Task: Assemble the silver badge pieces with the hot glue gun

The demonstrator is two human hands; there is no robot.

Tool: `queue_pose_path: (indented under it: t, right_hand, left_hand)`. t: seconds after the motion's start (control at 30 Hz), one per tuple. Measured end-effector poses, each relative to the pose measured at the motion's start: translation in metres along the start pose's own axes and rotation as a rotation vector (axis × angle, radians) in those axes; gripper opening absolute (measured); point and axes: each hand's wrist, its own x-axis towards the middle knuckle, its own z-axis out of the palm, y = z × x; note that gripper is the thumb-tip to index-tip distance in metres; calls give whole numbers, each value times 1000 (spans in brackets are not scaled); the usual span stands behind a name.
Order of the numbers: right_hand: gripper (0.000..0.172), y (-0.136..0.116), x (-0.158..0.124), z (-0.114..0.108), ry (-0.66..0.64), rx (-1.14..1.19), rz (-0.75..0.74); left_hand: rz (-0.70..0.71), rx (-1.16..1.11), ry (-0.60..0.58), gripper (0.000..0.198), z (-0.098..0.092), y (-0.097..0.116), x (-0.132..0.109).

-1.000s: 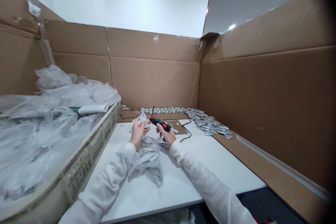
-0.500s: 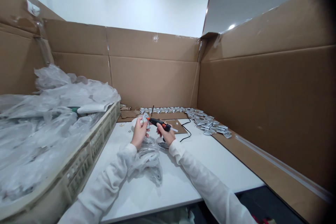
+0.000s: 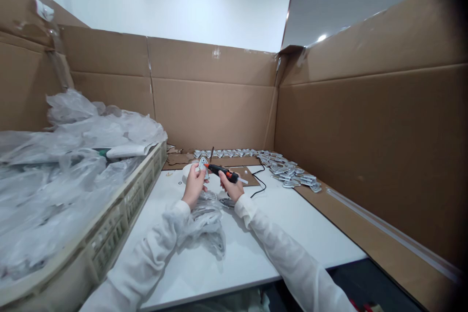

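Above the white table [image 3: 252, 248], my left hand [image 3: 194, 186] pinches a small silver-grey part [image 3: 202, 162] with a pointed top and a hole near its tip. My right hand [image 3: 231, 187] is wrapped round a black and orange glue gun [image 3: 223, 171], a white glue stick poking out of its back. The gun's orange nozzle points left and is at the part's face; whether it touches I cannot tell. Beneath my hands lies a crumpled clear plastic bag [image 3: 206, 226], with grey parts seen through it.
A cream plastic crate [image 3: 127, 200] heaped with plastic bags [image 3: 73, 170] stands at left. Silver parts are lined up [image 3: 226, 153] along the back and piled [image 3: 290, 170] at back right. A black cord [image 3: 263, 185] loops beside a brown board [image 3: 252, 179]. Cardboard walls [image 3: 212, 107] surround the table.
Almost nothing differs. The nozzle stays at the part, and both hands keep their holds; the whole view has shifted very slightly.
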Motion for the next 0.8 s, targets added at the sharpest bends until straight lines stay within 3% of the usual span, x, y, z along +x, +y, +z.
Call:
queue_pose_path:
  t: [0.63,0.8]
  right_hand:
    - [44,-13,-3,-4,10,-34,10]
    - [41,-13,2,-9,65,-126,-95]
  left_hand:
    - [27,-3,-8,41,1,-5,2]
    - [148,32,153,28,-1,-2,3]
